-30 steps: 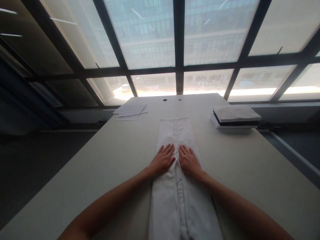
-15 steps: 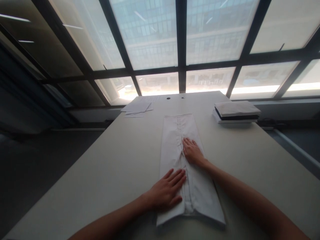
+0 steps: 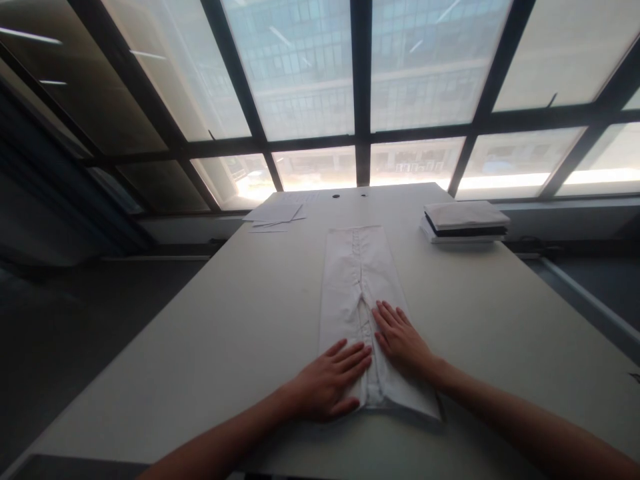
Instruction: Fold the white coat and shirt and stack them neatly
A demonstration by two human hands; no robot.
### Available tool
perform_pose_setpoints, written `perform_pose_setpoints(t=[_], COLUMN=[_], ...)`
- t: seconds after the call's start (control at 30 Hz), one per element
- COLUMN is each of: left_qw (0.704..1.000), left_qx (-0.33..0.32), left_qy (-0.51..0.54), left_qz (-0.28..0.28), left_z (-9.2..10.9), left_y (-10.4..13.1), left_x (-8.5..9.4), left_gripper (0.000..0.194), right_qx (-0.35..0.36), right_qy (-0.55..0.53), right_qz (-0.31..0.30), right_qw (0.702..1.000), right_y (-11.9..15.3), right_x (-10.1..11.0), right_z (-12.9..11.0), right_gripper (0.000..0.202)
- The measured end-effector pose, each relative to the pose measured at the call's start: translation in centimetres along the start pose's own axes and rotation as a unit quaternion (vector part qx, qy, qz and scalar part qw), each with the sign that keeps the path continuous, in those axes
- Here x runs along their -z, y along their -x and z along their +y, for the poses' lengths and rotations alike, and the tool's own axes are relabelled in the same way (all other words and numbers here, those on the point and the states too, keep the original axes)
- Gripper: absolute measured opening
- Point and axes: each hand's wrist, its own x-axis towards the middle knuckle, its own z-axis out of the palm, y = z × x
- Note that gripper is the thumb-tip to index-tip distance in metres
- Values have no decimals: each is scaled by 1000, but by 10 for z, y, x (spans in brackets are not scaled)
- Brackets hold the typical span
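A long white folded cloth garment (image 3: 343, 267) lies lengthwise on the white table (image 3: 240, 313), its two sides meeting along a crinkled middle seam. Its exact kind I cannot make out. My left hand (image 3: 333, 379) rests flat on the near left part, fingers spread and tips at the seam. Farther up on the right half, my right hand (image 3: 403, 340) lies flat too, fingers stretched toward the seam. Neither hand grips the cloth. A small gap opens in the seam just beyond the fingertips.
Loose white paper sheets (image 3: 275, 213) lie at the far left of the table. On the far right is a stack of folded cloths (image 3: 465, 217), white with a black layer. Behind the table stand large dark-framed windows (image 3: 362, 87).
My right hand has slid toward me along the cloth, closer to my left hand. The near edge of the cloth lies flatter. My left hand has hardly moved.
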Motion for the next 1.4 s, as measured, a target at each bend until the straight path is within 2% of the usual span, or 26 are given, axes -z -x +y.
perform_pose_setpoints(t=[0.13, 0.23, 0.37, 0.5, 0.63, 0.83, 1.03, 1.17, 1.3, 1.4], left_qw=[1000, 1000, 999, 997, 998, 998, 994, 992, 986, 970], left_qx=[-3, -3, -17, -40, -36, -46, -65, -74, -75, -59], left_qy=[7, 13, 35, 60, 53, 8, -17, 5, 65, 152], left_qz=[-10, -11, -18, -27, -6, 50, 81, 102, 136, 180], left_z=[1, 1, 2, 1, -4, -11, -14, -18, -21, -20], left_y=[0, -1, 6, 30, 59, 79, 75, 66, 57, 50], left_x=[2, 3, 9, 16, 13, 1, -9, -14, -12, -3], left_gripper=[85, 87, 87, 87, 88, 60, 43, 41, 41, 37], right_qx=[73, 105, 155, 210, 223, 297, 295, 285, 284, 242], right_qy=[-21, -43, -86, -129, -124, -89, -77, -92, -123, -183], right_qz=[-35, -61, -99, -122, -95, -38, -5, 18, 60, 102], right_qw=[997, 992, 979, 961, 962, 950, 952, 954, 949, 947], right_y=[53, 78, 94, 101, 110, 121, 124, 118, 108, 98], right_x=[11, 23, 43, 61, 63, 57, 65, 59, 46, 43], right_z=[-7, -7, 4, 20, 32, 43, 47, 46, 43, 41], right_gripper=[58, 61, 70, 81, 80, 66, 62, 53, 42, 34])
